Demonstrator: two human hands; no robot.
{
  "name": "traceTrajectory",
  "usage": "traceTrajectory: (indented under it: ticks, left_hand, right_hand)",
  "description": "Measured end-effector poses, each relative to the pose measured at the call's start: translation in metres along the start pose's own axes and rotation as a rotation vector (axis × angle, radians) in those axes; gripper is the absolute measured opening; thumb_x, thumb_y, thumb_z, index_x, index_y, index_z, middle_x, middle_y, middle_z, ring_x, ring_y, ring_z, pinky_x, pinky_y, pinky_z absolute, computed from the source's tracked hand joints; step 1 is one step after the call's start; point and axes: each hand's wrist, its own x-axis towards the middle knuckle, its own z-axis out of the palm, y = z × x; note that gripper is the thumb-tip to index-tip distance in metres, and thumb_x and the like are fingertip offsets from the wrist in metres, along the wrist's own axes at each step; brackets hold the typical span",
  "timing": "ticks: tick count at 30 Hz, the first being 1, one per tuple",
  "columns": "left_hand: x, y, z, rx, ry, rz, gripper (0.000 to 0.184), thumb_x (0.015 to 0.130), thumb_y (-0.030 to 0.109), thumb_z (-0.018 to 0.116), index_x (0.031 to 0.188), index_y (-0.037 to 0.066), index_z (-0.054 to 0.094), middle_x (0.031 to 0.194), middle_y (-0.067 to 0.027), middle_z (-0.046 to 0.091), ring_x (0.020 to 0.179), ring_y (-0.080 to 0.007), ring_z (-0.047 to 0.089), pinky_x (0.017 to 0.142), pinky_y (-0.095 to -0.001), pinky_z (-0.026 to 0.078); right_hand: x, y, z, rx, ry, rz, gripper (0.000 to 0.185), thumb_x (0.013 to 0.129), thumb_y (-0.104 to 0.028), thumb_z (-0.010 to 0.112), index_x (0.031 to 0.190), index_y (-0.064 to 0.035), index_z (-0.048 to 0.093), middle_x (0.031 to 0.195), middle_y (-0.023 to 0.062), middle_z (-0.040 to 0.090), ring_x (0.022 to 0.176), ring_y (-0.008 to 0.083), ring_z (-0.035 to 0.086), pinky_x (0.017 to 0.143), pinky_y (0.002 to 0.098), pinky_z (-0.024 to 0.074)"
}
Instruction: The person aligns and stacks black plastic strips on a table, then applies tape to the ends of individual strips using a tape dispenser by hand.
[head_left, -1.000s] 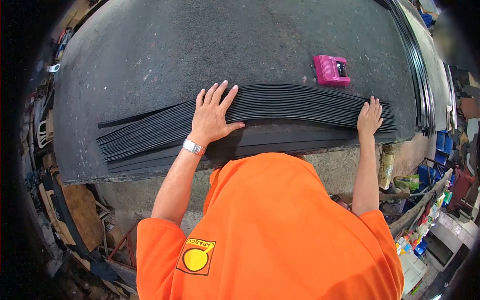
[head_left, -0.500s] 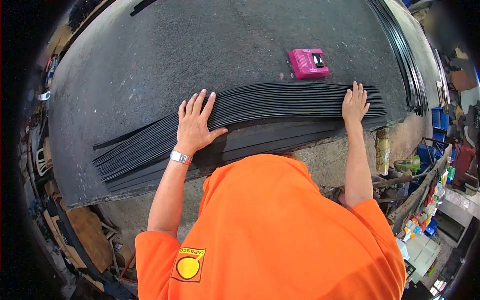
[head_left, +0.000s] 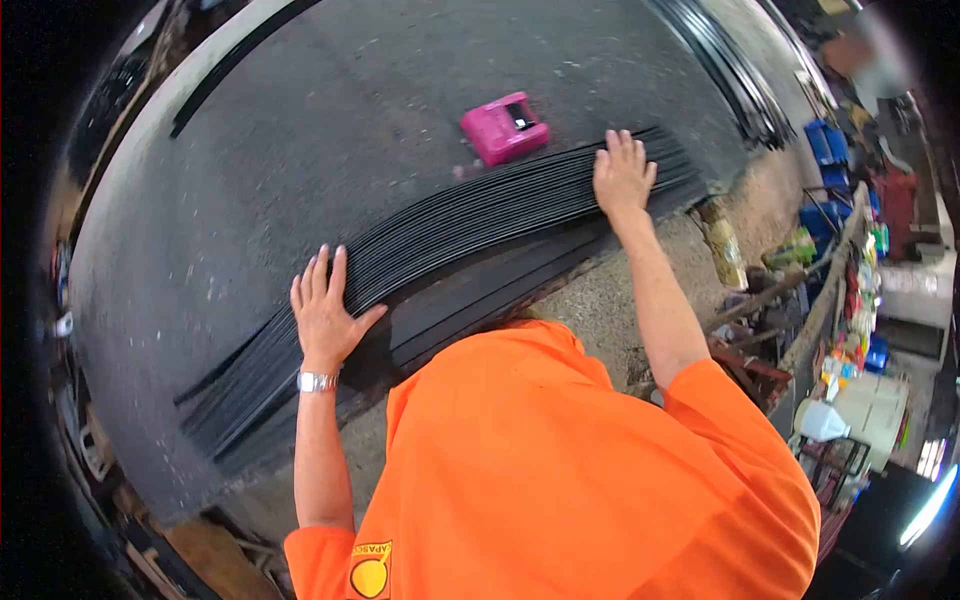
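Note:
A long row of thin black strips (head_left: 480, 212), laid side by side in a gentle curve, lies along the near edge of the dark work surface. My left hand (head_left: 326, 318) rests flat on it toward its left end, fingers spread and thumb out to the side. Near the right end, my right hand (head_left: 622, 182) lies palm down on the same strips, fingers extended. Neither hand grips anything. Wider flat dark strips (head_left: 470, 305) lie between the row and the near edge. Just beyond the row sits a pink box-shaped object (head_left: 492, 138) with a dark panel.
More long black strips (head_left: 725, 70) lie at the far right, and a single dark strip (head_left: 235, 60) at the far left. Below the right edge are wooden poles (head_left: 825, 280), blue containers (head_left: 826, 142) and assorted clutter. A white jug (head_left: 823, 422) stands lower right.
My view has turned, so the surface and strips now slant up to the right. Both hands stay flat on the strips; the left appears lower and farther left, the right farther left and slightly higher.

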Motion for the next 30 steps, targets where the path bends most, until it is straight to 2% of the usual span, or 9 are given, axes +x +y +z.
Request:
traceTrajectory:
  ticks: [4,6,8,10,13,17,21,25,30]
  left_hand:
    - [0.001,0.028,-0.018,0.06,-0.003,-0.073,0.106,0.069,0.049,0.086,0.157,0.014,0.038,0.163,-0.0183,0.033,0.149,-0.0378,0.032,0.121,-0.0557,0.02]
    - [0.001,0.046,-0.015,-0.091,0.14,0.085,0.099,0.067,0.043,0.09,0.151,0.014,0.047,0.153,-0.0194,0.043,0.141,-0.039,0.039,0.117,-0.0546,0.027]
    - [0.002,0.077,-0.015,-0.316,0.088,0.233,0.078,0.069,0.04,0.088,0.135,0.009,0.062,0.133,-0.01,0.058,0.126,-0.03,0.052,0.102,-0.0461,0.036]
    - [0.0,0.107,-0.01,-0.335,0.018,0.344,0.072,0.07,0.038,0.087,0.131,0.008,0.063,0.123,-0.0069,0.061,0.114,-0.0274,0.055,0.097,-0.0449,0.037]
    - [-0.001,0.123,0.015,-0.317,-0.038,0.39,0.064,0.068,0.033,0.088,0.124,0.009,0.067,0.119,-0.0066,0.063,0.108,-0.0274,0.057,0.091,-0.044,0.04]
    - [0.001,0.121,0.021,-0.31,0.001,0.429,0.049,0.079,0.031,0.083,0.119,0.008,0.069,0.112,-0.0064,0.066,0.098,-0.0252,0.06,0.081,-0.0393,0.045]
    - [0.003,0.125,0.02,-0.266,0.059,0.449,0.028,0.092,0.018,0.069,0.117,0.005,0.07,0.1,-0.0067,0.07,0.088,-0.0239,0.063,0.079,-0.0397,0.045]
    - [0.014,0.122,0.021,-0.202,0.166,0.462,0.02,0.095,0.017,0.066,0.11,0.005,0.07,0.09,-0.0043,0.071,0.083,-0.0208,0.063,0.077,-0.038,0.043]
    - [0.026,0.115,0.021,-0.169,0.294,0.443,0.017,0.094,0.017,0.067,0.108,0.008,0.07,0.094,-0.0035,0.069,0.085,-0.021,0.061,0.078,-0.0385,0.041]
  right_hand:
    - [-0.002,-0.002,-0.004,0.001,0.017,0.013,0.052,0.104,-0.038,0.045,0.151,-0.0174,0.046,0.161,0.0078,0.04,0.15,0.0322,0.031,0.119,0.0636,0.0226]
    - [-0.002,-0.002,-0.003,0.053,0.047,0.015,0.052,0.103,-0.038,0.046,0.151,-0.0166,0.046,0.16,0.009,0.041,0.149,0.0329,0.032,0.119,0.064,0.0222]
    - [-0.001,-0.003,0.0,0.1,0.079,0.016,0.052,0.102,-0.038,0.046,0.15,-0.0156,0.047,0.158,0.0108,0.042,0.148,0.0348,0.034,0.118,0.0645,0.0225]
    - [-0.002,-0.004,-0.001,0.146,0.116,0.009,0.051,0.102,-0.037,0.047,0.148,-0.0144,0.048,0.157,0.0116,0.043,0.147,0.0369,0.035,0.117,0.065,0.0236]
    - [-0.001,-0.006,-0.003,0.128,0.133,0.013,0.051,0.101,-0.036,0.049,0.147,-0.0139,0.05,0.157,0.0118,0.043,0.146,0.0364,0.035,0.117,0.0647,0.0243]
    - [-0.003,-0.006,-0.005,0.164,0.159,0.027,0.05,0.099,-0.036,0.053,0.144,-0.013,0.052,0.155,0.012,0.045,0.146,0.0356,0.036,0.117,0.0645,0.0249]
    - [-0.004,-0.008,-0.008,0.198,0.151,0.048,0.051,0.1,-0.035,0.053,0.145,-0.0124,0.051,0.156,0.0119,0.044,0.147,0.0352,0.034,0.118,0.0641,0.0228]
    - [-0.004,-0.007,-0.007,0.207,0.123,0.054,0.052,0.101,-0.037,0.051,0.146,-0.0117,0.05,0.158,0.0118,0.041,0.148,0.0354,0.032,0.119,0.064,0.0212]
    - [-0.001,-0.005,0.0,0.126,0.121,0.033,0.052,0.1,-0.037,0.051,0.147,-0.0136,0.049,0.158,0.0108,0.041,0.148,0.0345,0.032,0.117,0.0666,0.0239]
